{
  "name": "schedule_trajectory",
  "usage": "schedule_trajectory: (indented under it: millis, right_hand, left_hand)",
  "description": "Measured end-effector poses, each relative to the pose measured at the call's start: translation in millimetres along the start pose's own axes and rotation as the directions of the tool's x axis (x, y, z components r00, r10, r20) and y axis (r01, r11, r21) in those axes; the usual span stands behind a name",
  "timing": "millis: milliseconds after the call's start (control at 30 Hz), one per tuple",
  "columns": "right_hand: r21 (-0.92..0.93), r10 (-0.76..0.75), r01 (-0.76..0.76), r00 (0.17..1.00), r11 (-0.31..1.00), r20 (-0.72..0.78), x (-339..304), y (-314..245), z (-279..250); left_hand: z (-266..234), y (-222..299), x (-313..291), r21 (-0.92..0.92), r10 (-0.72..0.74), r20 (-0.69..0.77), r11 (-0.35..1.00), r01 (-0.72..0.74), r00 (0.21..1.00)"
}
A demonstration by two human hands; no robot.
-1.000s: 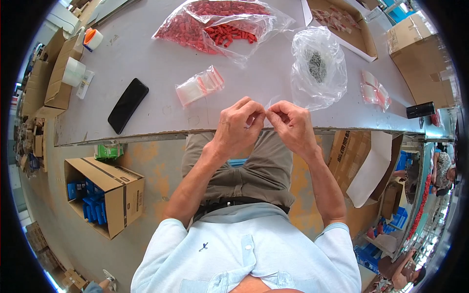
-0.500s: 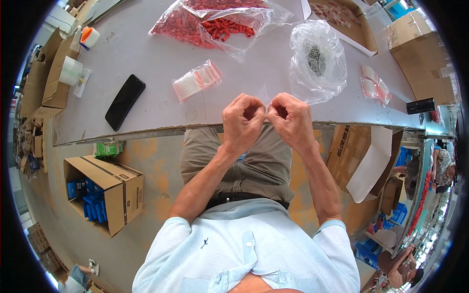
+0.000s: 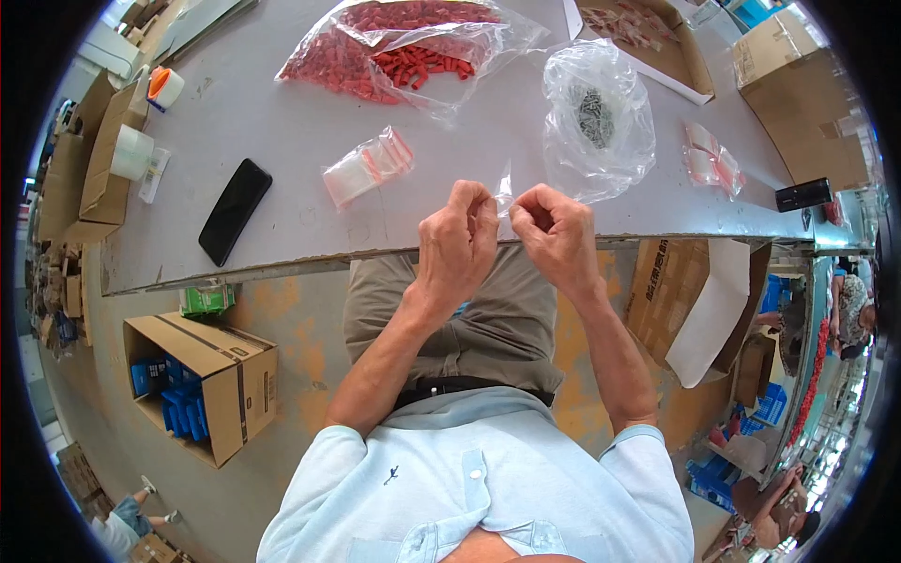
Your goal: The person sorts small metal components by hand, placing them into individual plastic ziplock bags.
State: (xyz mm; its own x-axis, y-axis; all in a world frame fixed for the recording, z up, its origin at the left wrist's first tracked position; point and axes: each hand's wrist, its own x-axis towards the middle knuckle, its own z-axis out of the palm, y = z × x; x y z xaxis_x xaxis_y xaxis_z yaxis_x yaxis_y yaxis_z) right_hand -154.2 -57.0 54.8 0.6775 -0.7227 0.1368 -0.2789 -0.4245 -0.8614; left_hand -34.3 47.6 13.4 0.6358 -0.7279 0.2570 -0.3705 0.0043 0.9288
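Over the near edge of the table, my left hand and my right hand face each other with fingertips pinched. Between them stands a small clear plastic bag, gripped at its sides; its lower part is partly hidden by my fingers. Just beyond my left hand lies a stack of small clear zip bags with red strips. Beyond my right hand, a larger clear bag holds many small grey metal screws or pins. A big open bag of red plastic plugs lies farther back.
A black phone lies at left, near an open carton and tape rolls. At right are more small bags, a black cylinder, a shallow cardboard tray and a brown box. A carton with blue packs stands below.
My hands have moved slightly apart, and the left hand has turned more upright. The small clear bag between them now shows more fully. The whole view has shifted a little.
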Motion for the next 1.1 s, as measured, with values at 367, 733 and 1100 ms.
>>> schedule_trajectory:
  millis: [367, 733, 1100]
  right_hand:
    - [-0.071, -0.107, 0.101, 0.99, 0.992, -0.093, -7, -1, 7]
    - [-0.125, -0.224, 0.205, 0.96, 0.971, -0.166, 57, 27, -60]
    - [-0.625, 0.025, 0.144, 0.967, 0.767, 0.255, 139, 61, -107]
  left_hand:
    - [1, 8, 4, -0.405, -0.289, 0.087, 0.864, 0.299, 0.953]
    - [10, -14, 34, -0.359, -0.128, 0.116, 0.919, 0.162, 0.985]
    - [14, -17, 38, -0.323, -0.099, 0.085, 0.939, 0.121, 0.991]
